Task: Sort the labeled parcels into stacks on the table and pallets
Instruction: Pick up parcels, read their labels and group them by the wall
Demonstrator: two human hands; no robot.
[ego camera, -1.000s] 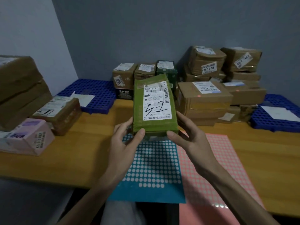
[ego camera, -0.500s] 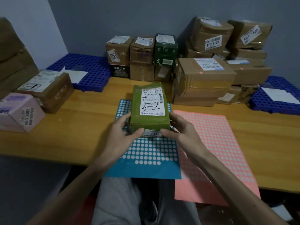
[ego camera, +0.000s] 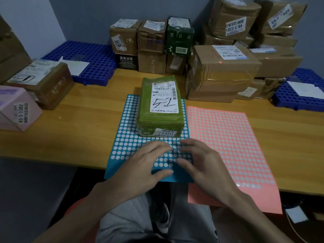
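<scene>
A green parcel (ego camera: 160, 106) with a white label marked "5-2" lies flat on the blue dotted sheet (ego camera: 126, 137) in the middle of the wooden table (ego camera: 84, 123). My left hand (ego camera: 143, 165) and my right hand (ego camera: 201, 165) hover side by side just in front of the parcel, over the near part of the blue sheet. Both have relaxed fingers, hold nothing and are apart from the parcel.
A pink dotted sheet (ego camera: 228, 146) lies right of the blue one. Brown boxes (ego camera: 222, 71) are stacked at the back and right. A pink box (ego camera: 15, 109) and a brown parcel (ego camera: 43, 83) sit left. Blue pallets (ego camera: 91, 57) (ego camera: 301, 95) lie at both back corners.
The green parcel went from held upright to lying flat on the blue sheet. Both hands let go of it and drew back toward me.
</scene>
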